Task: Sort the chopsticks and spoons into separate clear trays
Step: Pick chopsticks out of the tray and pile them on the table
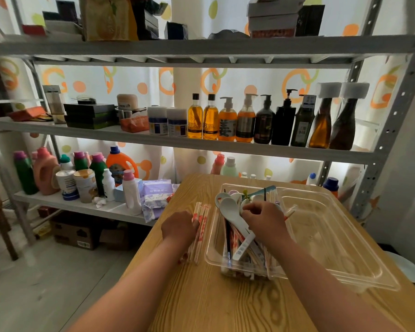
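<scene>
Gripping wrapped chopsticks (201,227), the left hand (179,227) rests beside two clear trays (333,236).

The left hand (180,227) covers the middle of the wrapped chopsticks (202,213); the right hand (265,220) hides its own fingertips among the spoons (230,207), grip unclear; print on one spoon handle (243,248) is blurred

Both bare forearms reach from the near edge toward the far side. The left hand (180,227) lies palm down, fingers curled over wrapped chopsticks (202,213). The right hand (265,219), just to its right, is palm down with fingers bent inward; whether they hold anything is unclear.
</scene>
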Tool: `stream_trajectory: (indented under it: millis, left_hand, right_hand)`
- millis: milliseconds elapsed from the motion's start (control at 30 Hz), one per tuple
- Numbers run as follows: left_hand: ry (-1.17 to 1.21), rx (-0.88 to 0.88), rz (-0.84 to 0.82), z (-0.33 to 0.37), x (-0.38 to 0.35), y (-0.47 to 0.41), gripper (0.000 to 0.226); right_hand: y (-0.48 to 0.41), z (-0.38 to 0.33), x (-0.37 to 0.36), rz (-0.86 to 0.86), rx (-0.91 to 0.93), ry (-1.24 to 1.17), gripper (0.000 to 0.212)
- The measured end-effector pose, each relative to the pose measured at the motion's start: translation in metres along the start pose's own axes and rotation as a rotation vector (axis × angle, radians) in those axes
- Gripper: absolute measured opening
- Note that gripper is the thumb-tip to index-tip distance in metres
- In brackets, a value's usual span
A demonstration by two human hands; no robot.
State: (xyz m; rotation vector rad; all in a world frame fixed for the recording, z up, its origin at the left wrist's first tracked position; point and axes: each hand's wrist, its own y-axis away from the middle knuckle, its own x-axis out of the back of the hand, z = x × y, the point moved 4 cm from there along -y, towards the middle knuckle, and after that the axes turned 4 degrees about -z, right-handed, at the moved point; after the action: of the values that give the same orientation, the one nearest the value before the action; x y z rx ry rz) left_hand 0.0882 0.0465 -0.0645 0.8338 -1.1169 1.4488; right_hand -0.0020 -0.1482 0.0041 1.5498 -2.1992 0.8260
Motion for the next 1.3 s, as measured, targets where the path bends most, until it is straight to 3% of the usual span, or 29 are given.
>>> stream_trajectory:
  millis: [200, 400, 767, 1300]
  left_hand:
    - [0.171, -0.068, 0.058, 0.022, 0.016, 0.011, 0.032]
    - [0.260, -0.102, 0.011, 0.047, 0.020, 0.022, 0.033]
    - [0.186, -0.091, 0.023, 0.057, 0.014, 0.030, 0.031]
    - [0.177, -0.085, -0.011, 0.058, 0.016, 0.035, 0.029]
  right_hand:
    - [0.004, -0.003, 0.006, 0.016, -0.002, 0.017, 0.018]
    - [0.011, -0.001, 0.019, 0.082, -0.010, 0.082, 0.017]
    - [0.020, 0.018, 0.015, -0.104, -0.096, 0.339, 0.032]
    - [0.022, 0.015, 0.011, -0.061, -0.078, 0.287, 0.021]
